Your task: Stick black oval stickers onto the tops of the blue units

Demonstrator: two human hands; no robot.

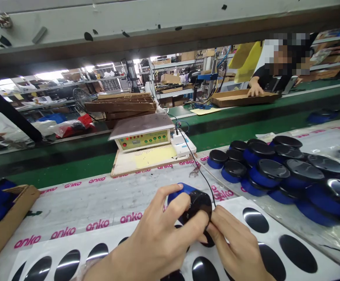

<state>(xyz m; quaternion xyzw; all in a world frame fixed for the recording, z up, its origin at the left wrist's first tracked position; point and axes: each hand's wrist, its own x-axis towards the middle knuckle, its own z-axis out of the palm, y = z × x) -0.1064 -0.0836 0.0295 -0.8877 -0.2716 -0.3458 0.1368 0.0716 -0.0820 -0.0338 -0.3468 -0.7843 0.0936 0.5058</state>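
Note:
My left hand (161, 230) is wrapped round a blue and black round case (197, 205), holding it tilted with its black face turned to the right. At the rim of that case, the thumb and fingers of my right hand (237, 244) are pressed together; what they pinch is hidden. A thin black cable (200, 169) runs down to just above my right fingertips, and whether it touches them I cannot tell. Beneath both hands lies a white sheet (237, 205) bearing several glossy black oval discs (255, 219).
Several blue and black round cases (272, 171) are piled at the right. A control box (142, 132) with buttons stands on a board ahead. A cardboard box (15, 218) holds blue parts at left. Across the green bench, a person's hand (255, 88) rests on a cardboard tray (240, 99).

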